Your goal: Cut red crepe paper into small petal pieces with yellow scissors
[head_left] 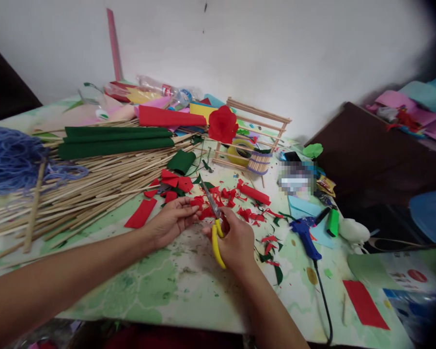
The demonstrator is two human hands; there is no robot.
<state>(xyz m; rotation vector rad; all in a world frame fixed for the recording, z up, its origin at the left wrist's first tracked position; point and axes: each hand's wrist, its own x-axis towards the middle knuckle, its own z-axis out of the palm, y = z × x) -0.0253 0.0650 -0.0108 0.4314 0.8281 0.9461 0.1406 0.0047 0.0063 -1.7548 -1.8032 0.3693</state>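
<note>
My right hand (238, 241) grips a pair of scissors (215, 206) by its yellow handles, the metal blades pointing away from me and up to the left. Just left of them, my left hand (176, 213) pinches a small red piece (197, 201) between thumb and fingertips; whether it is felt or paper I cannot tell. Under and beyond both hands lie many red scraps (229, 196) and some dark green ones. A red strip (141, 213) rests by my left wrist, and a longer red strip (254, 192) lies right of the scissors.
Thin wooden sticks (105, 186) cover the left side, topped by folded green sheets (116, 142) and blue yarn (10, 157). A stick frame (279, 131) with a red flower (222, 124) stands at the back. A blue glue gun (307, 237) with a cord lies right.
</note>
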